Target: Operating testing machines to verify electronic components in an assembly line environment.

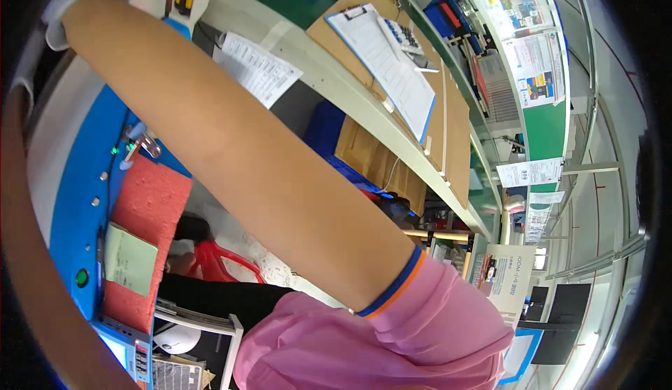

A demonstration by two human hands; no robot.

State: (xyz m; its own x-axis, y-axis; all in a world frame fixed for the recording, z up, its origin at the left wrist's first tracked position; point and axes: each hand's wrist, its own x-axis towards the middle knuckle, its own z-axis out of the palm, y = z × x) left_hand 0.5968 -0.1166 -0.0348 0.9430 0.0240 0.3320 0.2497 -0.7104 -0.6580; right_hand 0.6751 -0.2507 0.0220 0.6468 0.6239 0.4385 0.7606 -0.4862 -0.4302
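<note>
My right forearm (pixel 231 145) comes out of a pink sleeve (pixel 364 341) at the lower right and stretches across to the upper left. My right hand (pixel 66 1) wears a white glove and sits at the top left corner, by the top of a white and blue machine (pixel 70 201). Its fingers are cut off by the dark rim, so any grip is hidden. A blurred forearm (pixel 35 278), probably my left, curves along the left edge; its hand does not show. Under my right arm the blue machine panel carries a green button (pixel 82 277), small toggle switches (pixel 136 145) and a coral foam pad (pixel 150 201).
A pale green note (pixel 129 258) lies on the foam pad. A clipboard with a form (pixel 388 61) and a calculator (pixel 402 36) rest on cardboard sheets (pixel 455 131) on a long bench. A loose printed sheet (pixel 255 68) lies nearby. A red plastic stool (pixel 217 260) stands below.
</note>
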